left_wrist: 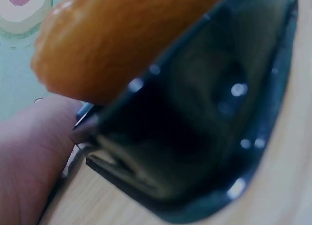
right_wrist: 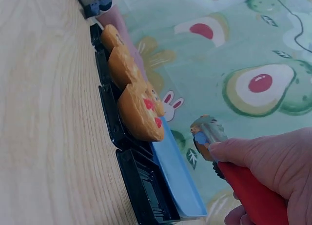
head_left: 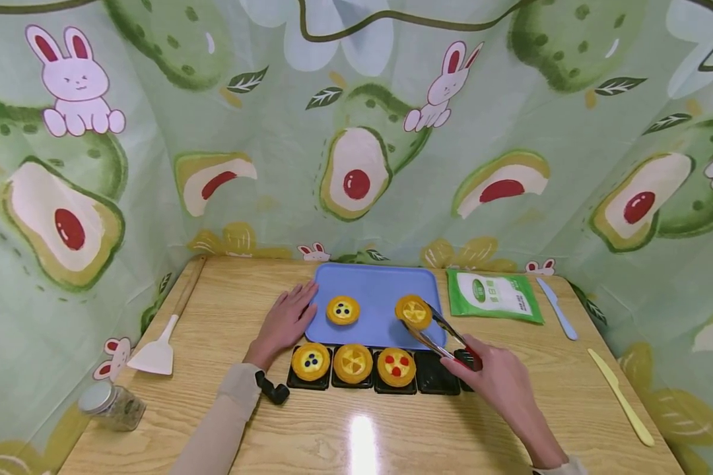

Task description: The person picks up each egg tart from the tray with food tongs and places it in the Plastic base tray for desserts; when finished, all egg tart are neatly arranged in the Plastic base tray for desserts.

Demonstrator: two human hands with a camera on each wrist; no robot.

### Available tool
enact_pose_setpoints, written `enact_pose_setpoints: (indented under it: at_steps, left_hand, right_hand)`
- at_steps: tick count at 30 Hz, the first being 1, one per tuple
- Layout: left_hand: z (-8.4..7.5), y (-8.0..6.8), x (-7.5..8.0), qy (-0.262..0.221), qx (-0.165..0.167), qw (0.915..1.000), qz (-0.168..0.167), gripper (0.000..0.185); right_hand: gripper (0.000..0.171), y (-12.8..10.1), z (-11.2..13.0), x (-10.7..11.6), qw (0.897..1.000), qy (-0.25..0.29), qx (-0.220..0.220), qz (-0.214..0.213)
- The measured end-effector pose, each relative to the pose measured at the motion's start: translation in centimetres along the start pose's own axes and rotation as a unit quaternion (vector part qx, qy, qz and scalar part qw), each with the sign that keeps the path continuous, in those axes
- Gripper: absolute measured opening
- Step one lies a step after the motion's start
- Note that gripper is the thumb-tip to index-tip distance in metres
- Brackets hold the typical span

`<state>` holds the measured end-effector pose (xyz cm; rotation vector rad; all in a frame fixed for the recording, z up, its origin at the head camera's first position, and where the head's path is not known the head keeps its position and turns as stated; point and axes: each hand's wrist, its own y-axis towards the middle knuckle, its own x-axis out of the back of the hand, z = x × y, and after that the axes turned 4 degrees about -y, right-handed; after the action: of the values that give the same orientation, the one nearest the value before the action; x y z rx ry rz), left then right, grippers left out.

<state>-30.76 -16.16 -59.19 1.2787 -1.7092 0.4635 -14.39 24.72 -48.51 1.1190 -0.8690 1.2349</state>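
Observation:
My right hand (head_left: 499,379) grips red-handled metal tongs (head_left: 445,333), whose tips clamp a yellow fruit tart (head_left: 413,311) at the right side of the blue tray (head_left: 380,284). A tart with blue berries (head_left: 342,310) lies on the tray's left. My left hand (head_left: 285,320) rests flat on the table with its fingers against the tray's left edge. In front of the tray stands a row of black cups (head_left: 434,376): three hold tarts (head_left: 352,363), the right ones are empty. The right wrist view shows the red tongs handle (right_wrist: 253,198) and the red-topped tart (right_wrist: 141,112).
A white spatula (head_left: 154,353) and a glass jar (head_left: 109,406) lie at the left. A green pouch (head_left: 493,295), a pale blue knife (head_left: 557,308) and a yellow knife (head_left: 620,396) lie at the right. Printed cloth walls (head_left: 356,132) close in the table.

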Motion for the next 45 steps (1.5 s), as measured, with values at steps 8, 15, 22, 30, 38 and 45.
enact_pose_setpoints:
  at_steps: [8, 15, 22, 30, 38, 45]
  left_hand:
    - [0.1, -0.1, 0.2, -0.001, 0.007, 1.0000, 0.002, 0.058]
    - [0.1, -0.1, 0.3, -0.003, 0.010, 0.9999, 0.004, 0.059]
    - [0.1, 0.1, 0.4, -0.001, 0.010, 0.9999, 0.001, 0.059]
    - [0.4, -0.1, 0.2, 0.007, 0.020, 0.9997, 0.015, 0.060]
    - [0.0, 0.0, 0.1, 0.003, 0.011, 0.9999, 0.010, 0.060]
    - [0.0, 0.1, -0.1, 0.006, 0.011, 0.9998, 0.017, 0.060]
  right_hand:
    - [0.049, -2.6, -0.1, 1.2, 1.000, -0.007, -0.020, 0.005]
    - [0.049, -5.0, -0.5, 1.8, 0.998, -0.013, -0.054, 0.040]
    - [0.073, -6.4, -1.1, 2.1, 0.991, -0.020, -0.097, 0.086]
    - [0.068, -7.4, -1.6, 0.9, 0.986, -0.010, -0.118, 0.120]
    - [0.062, -7.5, -2.0, 0.3, 0.983, -0.010, -0.134, 0.127]
    - [0.058, -7.7, -2.1, 1.0, 0.982, -0.002, -0.137, 0.132]
